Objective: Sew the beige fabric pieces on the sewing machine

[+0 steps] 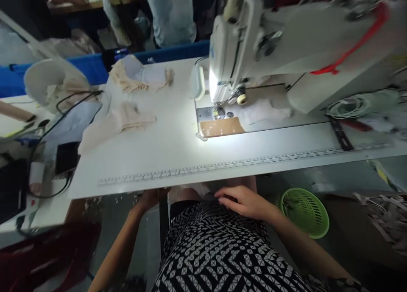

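Note:
My right hand is held over my lap beneath the front edge of the table, its fingers apart and nothing visible in it. My left hand is at the underside of the table's front edge, and its fingers are mostly hidden there. On the table stands a sewing machine with its lamp lit over the needle plate. Pale fabric pieces lie on the left, with more cloth behind them. White cloth rests on the machine bed right of the needle.
A printed ruler runs along the table's front. At the lower right are a green basket and a box of scraps. Black cables and a phone-like device lie at left. Other people sit beyond the blue edge.

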A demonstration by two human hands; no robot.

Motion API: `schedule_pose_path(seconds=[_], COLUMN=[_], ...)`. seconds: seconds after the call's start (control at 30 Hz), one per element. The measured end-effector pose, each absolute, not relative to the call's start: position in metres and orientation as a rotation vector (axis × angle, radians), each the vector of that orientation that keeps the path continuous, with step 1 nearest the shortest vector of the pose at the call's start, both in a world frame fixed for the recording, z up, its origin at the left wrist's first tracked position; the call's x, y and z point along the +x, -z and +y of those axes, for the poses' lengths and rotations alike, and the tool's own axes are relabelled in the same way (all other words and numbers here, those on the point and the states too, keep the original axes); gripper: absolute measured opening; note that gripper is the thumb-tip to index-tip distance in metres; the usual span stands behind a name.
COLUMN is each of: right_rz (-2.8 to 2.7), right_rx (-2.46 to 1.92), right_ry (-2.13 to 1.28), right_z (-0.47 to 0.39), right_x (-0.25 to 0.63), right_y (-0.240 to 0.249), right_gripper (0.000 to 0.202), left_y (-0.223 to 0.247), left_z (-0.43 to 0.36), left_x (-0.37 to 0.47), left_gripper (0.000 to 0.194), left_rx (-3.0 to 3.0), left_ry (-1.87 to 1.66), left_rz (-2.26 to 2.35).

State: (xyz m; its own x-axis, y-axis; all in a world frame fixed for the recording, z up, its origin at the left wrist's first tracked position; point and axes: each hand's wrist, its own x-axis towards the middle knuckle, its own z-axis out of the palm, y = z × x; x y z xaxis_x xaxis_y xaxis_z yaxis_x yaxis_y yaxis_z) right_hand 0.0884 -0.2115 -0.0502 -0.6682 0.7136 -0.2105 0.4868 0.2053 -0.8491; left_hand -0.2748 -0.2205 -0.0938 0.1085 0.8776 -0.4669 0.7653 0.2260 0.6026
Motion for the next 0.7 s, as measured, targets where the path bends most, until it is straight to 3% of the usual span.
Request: schedule_pose_path(seconds=[0.07,0.13,0.23,0.33,0.5,0.7], right_rz=[-2.196,-2.089,-1.921,-1.94,-2.05,-2.153], right_rx=[-1.033,-1.181,-1.449,-1.624,-1.8,-1.76], right_ry=[-1.304,-0.909,-0.332,-0.056,0.085,0.06], right_z=[-0.204,-0.18,-0.112,-0.036,0.01,-0.005], right_x=[0.105,0.126,0.158,0.173,0.168,0.16], right_y=[0.014,-0.007,-0.01,0.003,0.019,0.021], right_gripper=[0.028,0.028,0.022,0.019,0.019,0.019], left_y=[0.074,0.043,-0.011,-0.043,-0.022,0.022], left_z=[-0.228,-0.229,-0.21,-0.17,-0.087,0.003], left_x=[-0.268,-0.253,-0.213,-0.162,-0.084,-0.029], left_gripper=[0.043,0.036,0.032,0.025,0.027,0.027], left_rx=[1.608,1.678,1.802,2.02,2.544,2.519], left_ry=[-0.208,-0.204,-0.196,-0.274,-0.725,-0.959], left_rz=[1.494,1.165,0.75,0.566,0.813,1.315])
